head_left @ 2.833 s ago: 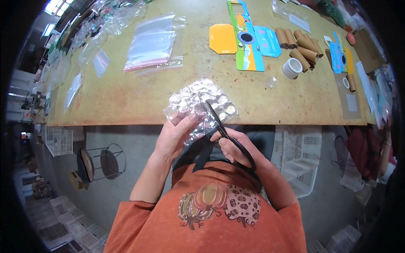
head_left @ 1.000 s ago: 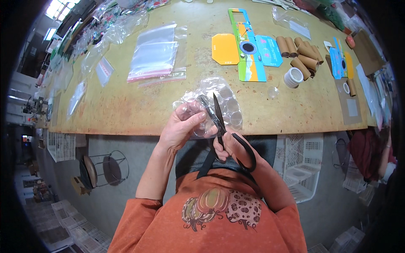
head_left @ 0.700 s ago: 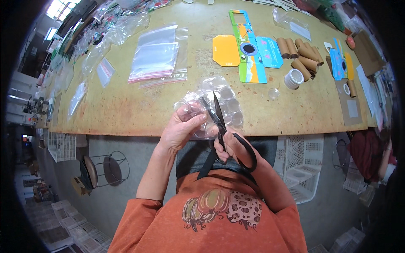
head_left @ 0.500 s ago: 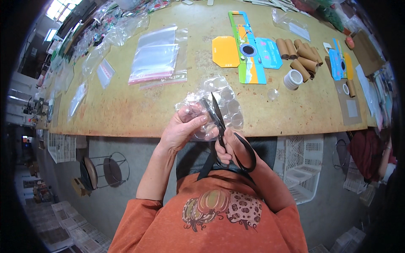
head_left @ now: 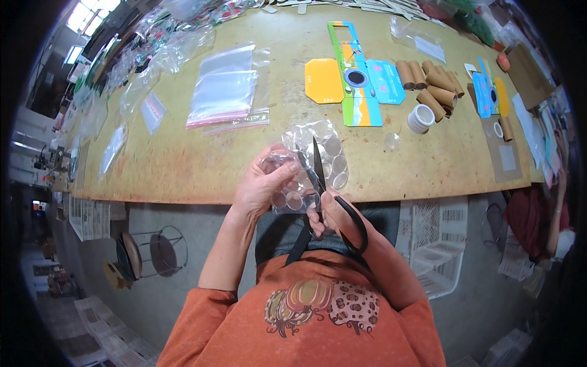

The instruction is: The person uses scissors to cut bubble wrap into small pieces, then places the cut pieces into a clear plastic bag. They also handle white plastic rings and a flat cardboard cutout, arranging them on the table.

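My left hand (head_left: 263, 180) pinches the edge of a clear plastic bag (head_left: 293, 136) at the table's near edge. Inside the bag lie several round transparent discs (head_left: 332, 145). Wrapped round the black handles of a pair of scissors (head_left: 318, 162), my right hand (head_left: 335, 214) holds them with the blades parted and pointing away from me. One blade lies over the bag; the other runs close to my left fingertips, partly behind the plastic. Whether the bag has a cut in it, I cannot tell.
Flat clear zip bags (head_left: 223, 92) lie at left. Beyond the scissors is an unfolded coloured card cut-out (head_left: 355, 76). Brown cardboard tubes (head_left: 437, 95), a white roll (head_left: 420, 118) and a loose clear disc (head_left: 392, 141) sit at right. A person's arm (head_left: 557, 205) shows at far right.
The scissor blades have shifted slightly, and the plastic at my left fingers has moved a little. Both hands keep their hold. The whole table appears slightly lower in view.
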Available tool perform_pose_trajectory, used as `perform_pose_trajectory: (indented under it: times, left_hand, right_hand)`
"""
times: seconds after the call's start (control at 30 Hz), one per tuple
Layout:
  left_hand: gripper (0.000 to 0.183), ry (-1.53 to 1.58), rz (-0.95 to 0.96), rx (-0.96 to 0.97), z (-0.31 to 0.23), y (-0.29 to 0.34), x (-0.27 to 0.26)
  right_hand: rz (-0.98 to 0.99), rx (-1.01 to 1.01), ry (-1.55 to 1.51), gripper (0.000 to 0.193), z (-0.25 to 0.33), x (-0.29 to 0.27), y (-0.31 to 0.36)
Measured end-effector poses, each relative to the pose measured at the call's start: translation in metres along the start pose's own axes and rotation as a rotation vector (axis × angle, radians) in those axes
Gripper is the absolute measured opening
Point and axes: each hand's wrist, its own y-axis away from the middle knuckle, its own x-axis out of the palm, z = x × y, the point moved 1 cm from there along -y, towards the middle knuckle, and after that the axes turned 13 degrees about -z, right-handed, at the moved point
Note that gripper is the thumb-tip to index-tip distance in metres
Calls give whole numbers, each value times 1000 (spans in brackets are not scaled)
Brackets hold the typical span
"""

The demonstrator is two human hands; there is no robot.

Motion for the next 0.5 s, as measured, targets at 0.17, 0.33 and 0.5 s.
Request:
perform_pose_trajectory:
  times: [0.17, 0.33, 0.5]
  left_hand:
    - [16, 8, -29, -25, -7, 3, 6]
    - [17, 81, -88, 9, -1, 1, 1]
    - [18, 52, -106, 20, -3, 5, 0]
  right_hand:
    - [-20, -45, 58, 52, 10, 5, 2]
    - [-113, -99, 228, 51, 25, 14, 5]
    - [-214, -106, 383, 45, 26, 16, 8]
